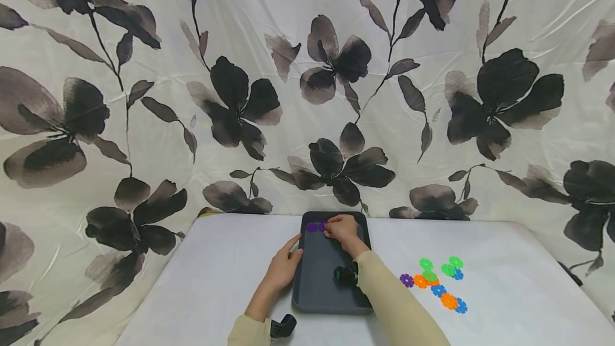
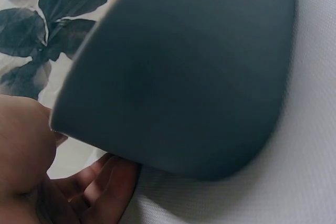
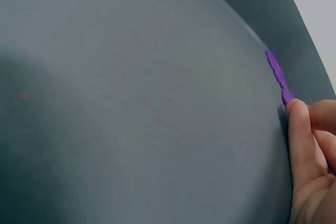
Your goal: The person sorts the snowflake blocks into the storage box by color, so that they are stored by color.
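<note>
Floral cloth (image 1: 288, 116) hangs behind the tray (image 1: 317, 284); with the left hand (image 1: 283, 267) gripping its side, the right hand (image 1: 344, 230) should align its pinched purple disc (image 3: 287, 97) beside the other disc (image 1: 311, 227).

We look down on a white table (image 1: 206, 282) where a dark grey tray (image 1: 319, 282) sits lengthwise, its far end by the back edge; to its right we see loose flower-shaped pieces, some overlapping: a purple disc (image 1: 406, 280) at the left, then green discs (image 1: 426, 264), orange discs (image 1: 449, 301) and blue discs (image 1: 438, 290)
</note>
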`<state>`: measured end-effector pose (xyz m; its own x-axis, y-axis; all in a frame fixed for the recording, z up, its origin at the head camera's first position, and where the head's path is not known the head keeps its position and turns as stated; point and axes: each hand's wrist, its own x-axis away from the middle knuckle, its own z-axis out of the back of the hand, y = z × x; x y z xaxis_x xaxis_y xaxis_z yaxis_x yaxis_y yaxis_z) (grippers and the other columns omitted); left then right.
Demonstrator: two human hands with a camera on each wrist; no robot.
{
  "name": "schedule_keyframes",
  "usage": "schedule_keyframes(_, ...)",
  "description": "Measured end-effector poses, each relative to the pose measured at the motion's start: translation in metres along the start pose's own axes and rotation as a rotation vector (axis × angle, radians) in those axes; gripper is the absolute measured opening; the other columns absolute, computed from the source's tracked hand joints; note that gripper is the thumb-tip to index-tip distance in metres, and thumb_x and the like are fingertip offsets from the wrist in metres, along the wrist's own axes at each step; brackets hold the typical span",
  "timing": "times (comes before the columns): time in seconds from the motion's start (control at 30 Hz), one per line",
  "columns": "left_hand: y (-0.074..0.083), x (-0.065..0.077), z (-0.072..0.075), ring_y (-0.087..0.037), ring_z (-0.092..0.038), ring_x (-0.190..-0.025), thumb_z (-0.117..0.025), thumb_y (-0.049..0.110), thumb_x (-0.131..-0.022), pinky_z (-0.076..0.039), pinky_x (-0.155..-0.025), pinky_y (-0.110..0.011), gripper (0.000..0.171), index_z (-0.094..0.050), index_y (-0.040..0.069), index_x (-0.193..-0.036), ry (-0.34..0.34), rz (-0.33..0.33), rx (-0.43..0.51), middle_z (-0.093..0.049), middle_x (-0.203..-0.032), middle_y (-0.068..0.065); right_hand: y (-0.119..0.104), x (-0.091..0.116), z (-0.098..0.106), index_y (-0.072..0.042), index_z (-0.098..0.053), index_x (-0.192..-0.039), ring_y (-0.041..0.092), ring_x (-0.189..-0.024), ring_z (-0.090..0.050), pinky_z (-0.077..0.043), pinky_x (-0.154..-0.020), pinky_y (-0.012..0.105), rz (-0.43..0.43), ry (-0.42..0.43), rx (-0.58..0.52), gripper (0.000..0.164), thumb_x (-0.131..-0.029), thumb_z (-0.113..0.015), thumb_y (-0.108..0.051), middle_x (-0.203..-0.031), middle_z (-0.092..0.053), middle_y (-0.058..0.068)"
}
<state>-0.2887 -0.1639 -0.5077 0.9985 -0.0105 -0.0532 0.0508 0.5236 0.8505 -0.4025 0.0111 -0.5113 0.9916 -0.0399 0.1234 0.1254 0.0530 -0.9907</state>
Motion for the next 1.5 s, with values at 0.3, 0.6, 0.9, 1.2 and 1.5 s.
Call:
schedule_keyframes(0.3,0.0,0.001,-0.001,-0.016,-0.048,-0.061,-0.051,0.023,-0.101,-0.039,-0.059,-0.034,0.046,-0.045,0.016,-0.147,0.008,-0.003,-0.01,-0.051,-0.07,-0.002,0.003,-0.003,-0.002,0.011,-0.067,-0.098,0.008,-0.051,-0.06,-0.052,-0.054,0.022,-0.002,0.006,0.005,0.018,-0.08,-0.069,0.01,-0.079,-0.063,0.016)
schedule_keyframes(0.6,0.003,0.0,-0.003,-0.016,-0.048,-0.061,-0.051,0.024,-0.101,-0.037,-0.057,-0.033,0.046,-0.046,0.019,-0.147,0.03,0.021,-0.026,-0.052,-0.071,-0.002,0.001,0.001,0.0,0.012,-0.067,-0.097,0.009,-0.053,-0.062,-0.053,-0.055,0.025,0.052,0.009,0.003,0.017,-0.081,-0.068,0.009,-0.082,-0.064,0.018)
schedule_keyframes(0.9,0.006,0.002,-0.003,-0.016,-0.046,-0.06,-0.05,0.023,-0.102,-0.036,-0.056,-0.034,0.046,-0.043,0.018,-0.148,0.01,0.022,-0.024,-0.05,-0.071,-0.003,0.0,0.006,0.003,0.013,-0.067,-0.095,0.012,-0.053,-0.063,-0.053,-0.053,0.025,0.079,0.024,0.042,0.015,-0.081,-0.068,0.008,-0.074,-0.064,0.015)
schedule_keyframes(1.2,0.005,0.0,-0.004,-0.016,-0.047,-0.061,-0.049,0.023,-0.102,-0.037,-0.056,-0.034,0.047,-0.043,0.018,-0.148,0.02,0.008,-0.037,-0.051,-0.072,-0.002,-0.004,0.008,0.002,0.009,-0.065,-0.08,0.014,-0.049,-0.063,-0.053,-0.051,0.027,0.165,0.038,0.053,0.004,-0.077,-0.067,0.01,-0.066,-0.063,0.014)
schedule_keyframes(1.5,0.003,0.002,-0.005,-0.016,-0.043,-0.057,-0.05,0.021,-0.102,-0.034,-0.054,-0.034,0.046,-0.044,0.017,-0.147,0.038,0.0,-0.062,-0.047,-0.068,-0.001,0.01,-0.001,-0.002,0.008,-0.068,-0.085,0.009,-0.049,-0.061,-0.052,-0.051,0.025,0.129,0.045,0.112,0.005,-0.08,-0.068,0.007,-0.064,-0.064,0.009)
